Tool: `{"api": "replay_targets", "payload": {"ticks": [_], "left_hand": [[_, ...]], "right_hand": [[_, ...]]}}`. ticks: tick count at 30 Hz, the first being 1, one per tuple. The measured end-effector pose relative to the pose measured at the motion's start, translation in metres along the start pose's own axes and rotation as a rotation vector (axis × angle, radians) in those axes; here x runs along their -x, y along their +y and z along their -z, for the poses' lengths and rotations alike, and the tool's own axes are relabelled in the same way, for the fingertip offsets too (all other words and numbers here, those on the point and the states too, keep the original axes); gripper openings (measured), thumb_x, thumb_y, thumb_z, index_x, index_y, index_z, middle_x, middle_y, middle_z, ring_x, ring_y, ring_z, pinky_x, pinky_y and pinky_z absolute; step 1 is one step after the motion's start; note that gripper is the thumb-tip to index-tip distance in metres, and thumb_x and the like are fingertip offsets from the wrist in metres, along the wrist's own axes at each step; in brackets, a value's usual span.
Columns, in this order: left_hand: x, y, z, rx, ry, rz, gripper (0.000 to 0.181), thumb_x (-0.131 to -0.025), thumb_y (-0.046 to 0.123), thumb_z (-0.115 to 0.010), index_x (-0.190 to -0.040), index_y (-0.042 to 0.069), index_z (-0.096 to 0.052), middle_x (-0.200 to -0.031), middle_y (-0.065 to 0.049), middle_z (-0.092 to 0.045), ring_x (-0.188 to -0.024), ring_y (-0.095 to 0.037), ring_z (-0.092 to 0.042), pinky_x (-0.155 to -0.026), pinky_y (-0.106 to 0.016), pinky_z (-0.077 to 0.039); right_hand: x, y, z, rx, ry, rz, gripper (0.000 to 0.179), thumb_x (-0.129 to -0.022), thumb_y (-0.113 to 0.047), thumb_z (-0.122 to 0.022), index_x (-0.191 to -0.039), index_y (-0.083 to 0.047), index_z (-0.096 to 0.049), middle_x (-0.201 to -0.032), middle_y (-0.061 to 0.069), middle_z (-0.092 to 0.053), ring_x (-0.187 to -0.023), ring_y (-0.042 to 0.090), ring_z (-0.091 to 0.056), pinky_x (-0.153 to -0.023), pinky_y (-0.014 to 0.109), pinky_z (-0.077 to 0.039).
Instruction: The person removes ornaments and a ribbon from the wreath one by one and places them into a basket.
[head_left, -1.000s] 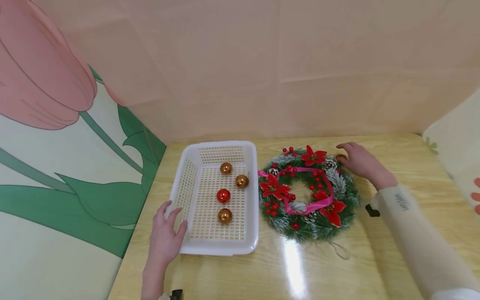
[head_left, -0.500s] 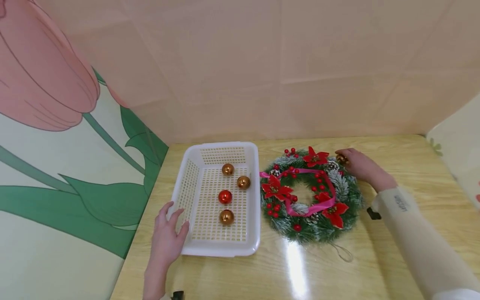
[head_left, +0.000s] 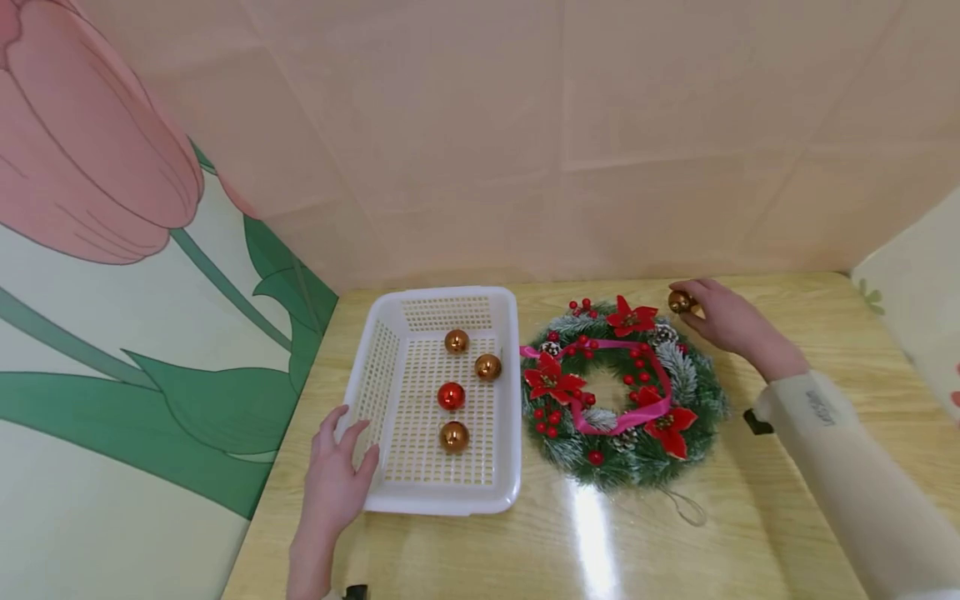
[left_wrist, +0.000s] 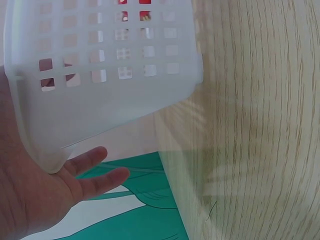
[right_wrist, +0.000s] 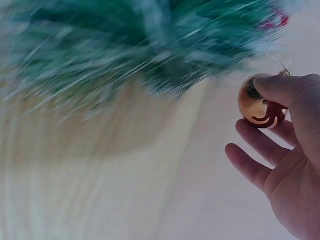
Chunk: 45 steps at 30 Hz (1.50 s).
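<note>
My right hand (head_left: 726,318) pinches a shiny gold bauble (head_left: 680,302) between thumb and fingertips, just beyond the far right edge of the Christmas wreath (head_left: 697,442). In the right wrist view the bauble (right_wrist: 257,107) shows a small cap, and the lower fingers stand away from it. Green bristles of the wreath (right_wrist: 150,55) are blurred there. My left hand (head_left: 335,479) rests at the near left rim of a white plastic basket (head_left: 504,492), fingers spread and fairly straight. In the left wrist view the basket wall (left_wrist: 120,105) hides part of that hand.
Inside the basket lie several baubles, among them a red one (head_left: 451,396) and a gold one (head_left: 454,436). Pink ribbon (head_left: 637,410), red poinsettias (head_left: 552,377) and pinecones dress the wreath. A thin cord loop (head_left: 686,508) trails from it. Walls border the table (head_left: 525,550).
My right hand has taken hold of the gold bauble at the wreath's far right edge and lifted it up and away from the greenery. The left hand stays at the basket rim.
</note>
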<state>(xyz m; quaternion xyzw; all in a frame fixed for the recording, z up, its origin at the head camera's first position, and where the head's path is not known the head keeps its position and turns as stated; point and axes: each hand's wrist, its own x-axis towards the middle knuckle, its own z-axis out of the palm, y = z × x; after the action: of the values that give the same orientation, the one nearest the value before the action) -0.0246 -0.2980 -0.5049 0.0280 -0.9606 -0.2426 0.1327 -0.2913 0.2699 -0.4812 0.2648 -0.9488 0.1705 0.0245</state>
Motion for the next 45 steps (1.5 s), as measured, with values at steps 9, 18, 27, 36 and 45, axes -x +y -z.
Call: {"api": "replay_targets", "payload": {"ticks": [9,18,27,36,45], "left_hand": [[0.001,-0.001,-0.001,-0.001,0.000,0.008,0.036,-0.098,0.017,-0.066,-0.129,-0.001,-0.065,-0.157,-0.021,-0.031,-0.137,-0.046,-0.036,-0.095,-0.066,-0.045],[0.001,-0.005,-0.002,-0.007,0.023,-0.015,0.035,-0.098,0.017,-0.066,-0.128,0.000,-0.065,-0.157,-0.020,-0.034,-0.136,-0.045,-0.038,-0.090,-0.065,-0.048],[0.003,-0.008,-0.004,-0.005,0.043,-0.027,0.034,-0.097,0.016,-0.067,-0.128,0.000,-0.066,-0.156,-0.020,-0.035,-0.135,-0.045,-0.039,-0.093,-0.065,-0.046],[0.006,-0.009,-0.004,-0.017,0.049,-0.012,0.035,-0.097,0.017,-0.067,-0.128,0.001,-0.066,-0.156,-0.019,-0.035,-0.135,-0.046,-0.039,-0.091,-0.065,-0.048],[0.001,-0.006,-0.007,-0.016,0.075,-0.050,0.035,-0.097,0.019,-0.069,-0.126,0.001,-0.067,-0.155,-0.019,-0.036,-0.136,-0.045,-0.038,-0.091,-0.062,-0.049]], "right_hand": [[-0.026,-0.069,0.026,0.012,0.098,0.181,0.049,-0.091,-0.001,-0.075,-0.136,0.003,-0.057,-0.129,0.024,-0.057,-0.111,0.043,-0.059,-0.093,0.062,-0.047],[-0.050,-0.149,0.024,0.056,0.145,0.448,0.051,-0.088,-0.006,-0.081,-0.135,-0.004,-0.059,-0.127,0.019,-0.060,-0.109,0.038,-0.062,-0.087,0.055,-0.054],[-0.055,-0.232,-0.009,0.155,0.105,0.704,0.052,-0.091,-0.025,-0.081,-0.136,-0.009,-0.062,-0.126,0.012,-0.064,-0.107,0.030,-0.064,-0.088,0.047,-0.056],[-0.070,-0.302,-0.058,0.416,0.020,0.801,0.045,-0.096,-0.043,-0.071,-0.134,-0.022,-0.061,-0.115,0.000,-0.064,-0.098,0.022,-0.062,-0.085,0.040,-0.053],[-0.066,-0.359,-0.112,0.597,-0.084,0.926,0.038,-0.105,-0.039,-0.056,-0.141,-0.027,-0.056,-0.124,-0.005,-0.063,-0.106,0.016,-0.062,-0.086,0.035,-0.054]]}}
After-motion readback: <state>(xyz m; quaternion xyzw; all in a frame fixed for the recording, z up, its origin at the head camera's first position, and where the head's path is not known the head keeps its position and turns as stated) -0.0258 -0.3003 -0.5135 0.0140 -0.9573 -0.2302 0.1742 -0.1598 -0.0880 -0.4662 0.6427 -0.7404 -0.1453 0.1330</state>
